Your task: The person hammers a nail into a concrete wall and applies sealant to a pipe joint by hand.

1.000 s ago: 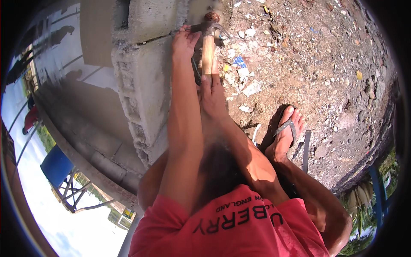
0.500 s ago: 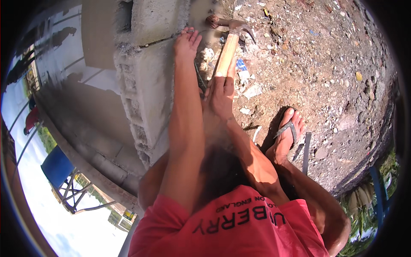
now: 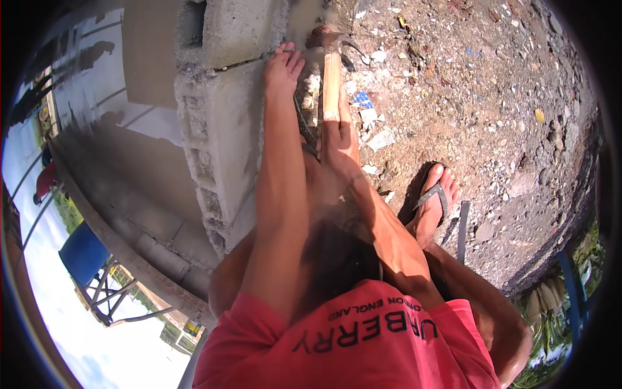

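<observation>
My right hand is closed on the pale wooden handle of a claw hammer, whose rusty dark head points its claw to the right. My left hand is beside the grey concrete blocks at their joint, left of the hammer head, fingers curled around something small and dark that I cannot make out. A narrow, debris-strewn gap lies between the blocks and my right hand.
Gravelly ground with litter spreads right, near my sandalled foot and a dark strip. Murky water lies beyond the hammer. A grey floor, a blue barrel and a person in red are at left.
The hammer head moved right and away from my left fingers, then swung partly back left. My right hand shifted slightly right and down. My left hand stays at the block joint.
</observation>
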